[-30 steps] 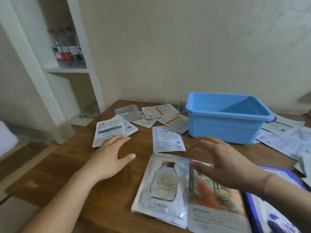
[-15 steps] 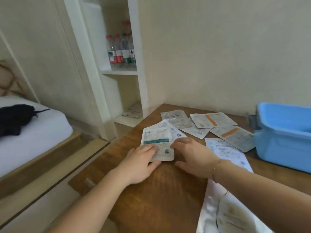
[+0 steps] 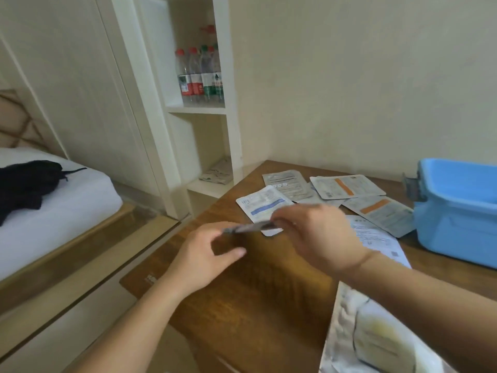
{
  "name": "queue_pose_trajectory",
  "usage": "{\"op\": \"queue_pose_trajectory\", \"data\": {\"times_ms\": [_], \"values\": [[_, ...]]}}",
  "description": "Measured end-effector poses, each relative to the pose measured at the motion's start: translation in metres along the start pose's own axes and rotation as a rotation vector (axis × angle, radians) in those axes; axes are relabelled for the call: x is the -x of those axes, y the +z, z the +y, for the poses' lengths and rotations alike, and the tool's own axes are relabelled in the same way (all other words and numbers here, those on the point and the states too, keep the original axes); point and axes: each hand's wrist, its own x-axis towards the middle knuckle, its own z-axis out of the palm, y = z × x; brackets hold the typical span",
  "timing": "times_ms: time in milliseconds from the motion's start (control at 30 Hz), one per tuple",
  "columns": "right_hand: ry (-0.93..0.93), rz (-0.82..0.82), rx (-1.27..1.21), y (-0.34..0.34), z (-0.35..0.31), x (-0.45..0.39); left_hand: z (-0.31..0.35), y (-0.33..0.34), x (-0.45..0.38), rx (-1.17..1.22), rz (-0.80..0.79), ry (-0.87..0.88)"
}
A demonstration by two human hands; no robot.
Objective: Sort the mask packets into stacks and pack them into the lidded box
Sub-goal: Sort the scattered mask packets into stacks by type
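Your right hand (image 3: 317, 238) pinches a thin grey mask packet (image 3: 248, 227) edge-on above the brown wooden counter (image 3: 255, 305); your left hand (image 3: 207, 257), fingers loosely curled, touches its far end.

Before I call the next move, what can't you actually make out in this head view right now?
- Lifted packet: edge-on and motion-blurred, so its print is unreadable; the right hand covers one end.
- Left hand: unclear whether its fingertips touch that packet.
- Blue box: cut off by the right edge; its contents and lid are out of sight.
- Large packet: cropped by the bottom edge.
- Text on the packets lying on the table: too small.
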Motion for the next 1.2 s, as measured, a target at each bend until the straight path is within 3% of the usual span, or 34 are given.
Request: {"op": "queue_pose_trajectory", "data": {"times_ms": [100, 200, 333, 467, 633, 833, 967, 1200], "values": [[0.325, 0.118, -0.393, -0.039, 0.004, -0.01, 0.014, -0.006, 0.01, 0.393, 0.014, -0.084], [0.65, 0.054, -0.763, -0.055, 0.012, -0.014, 0.035, 0.004, 0.025, 0.693, -0.188, -0.1], [0.852, -0.105, -0.835, -0.043, 0.027, 0.002, 0.055, 0.022, 0.042, 0.916, -0.332, -0.249], [0.975, -0.175, -1.077, -0.041, 0.035, 0.016, 0.063, 0.029, 0.049, 0.925, -0.329, -0.322], [0.886, -0.318, -1.03, -0.045, 0.031, 0.031, 0.077, 0.029, 0.052, 0.912, -0.313, -0.38], [0.95, -0.173, -1.031, -0.083, 0.051, 0.063, 0.106, 0.048, 0.058, 0.884, -0.297, -0.284], [1.028, -0.118, -1.018, -0.124, 0.072, 0.105, 0.145, 0.072, 0.062, 0.75, -0.395, -0.128], [1.149, -0.011, -0.937, -0.193, 0.098, 0.187, 0.212, 0.122, 0.072, 0.654, -0.579, -0.007]]}}
